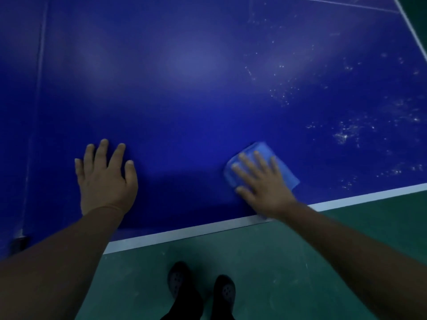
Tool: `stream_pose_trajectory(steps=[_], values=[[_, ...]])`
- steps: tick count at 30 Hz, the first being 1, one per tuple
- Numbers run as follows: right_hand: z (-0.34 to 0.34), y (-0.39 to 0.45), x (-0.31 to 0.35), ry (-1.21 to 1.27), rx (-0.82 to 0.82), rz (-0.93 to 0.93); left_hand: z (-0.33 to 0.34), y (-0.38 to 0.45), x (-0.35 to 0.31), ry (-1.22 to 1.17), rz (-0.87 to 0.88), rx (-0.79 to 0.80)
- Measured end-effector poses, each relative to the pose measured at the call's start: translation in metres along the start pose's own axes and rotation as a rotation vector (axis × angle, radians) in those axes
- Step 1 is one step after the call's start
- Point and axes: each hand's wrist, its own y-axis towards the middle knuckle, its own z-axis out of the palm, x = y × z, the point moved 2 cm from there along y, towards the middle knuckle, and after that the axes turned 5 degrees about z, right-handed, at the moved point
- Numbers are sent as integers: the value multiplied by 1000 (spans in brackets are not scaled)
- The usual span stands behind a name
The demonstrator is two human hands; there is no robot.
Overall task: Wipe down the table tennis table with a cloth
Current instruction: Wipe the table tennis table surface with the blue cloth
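While a person leans over the blue desk (184,93), the left hand (105,179) lies flat on its surface with fingers spread and straight, holding nothing, well left of the cloth. A faint pale line (40,65) runs up the desk farther left of that hand. Below the desk's white edge stripe (184,232), two dark shoes (201,289) stand on the green floor (277,273), lower than and left of the cloth. The light blue cloth (263,151), folded, lies on the desk just inside the near edge, and the right hand (263,181) presses down on it with straight, spread fingers, covering much of it; a corner of the cloth shows past the fingertips and another to the hand's right. To the right of the cloth, white specks and smears (346,132) scatter across the desk toward its far right corner.
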Motion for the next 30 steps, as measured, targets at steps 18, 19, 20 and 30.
stream_pose_trajectory(steps=[18, 19, 20, 30], values=[[3, -14, -30, 222, -62, 867, -6, -1, -4, 0, -16, 50], [6, -20, -12, 194, -59, 799, -6, -1, -4, 3, -15, 53], [9, -26, 5, 169, -54, 690, -6, -1, -4, 5, -15, 54], [-6, -4, -63, 250, -40, 857, -8, -1, -6, -8, -27, 61]])
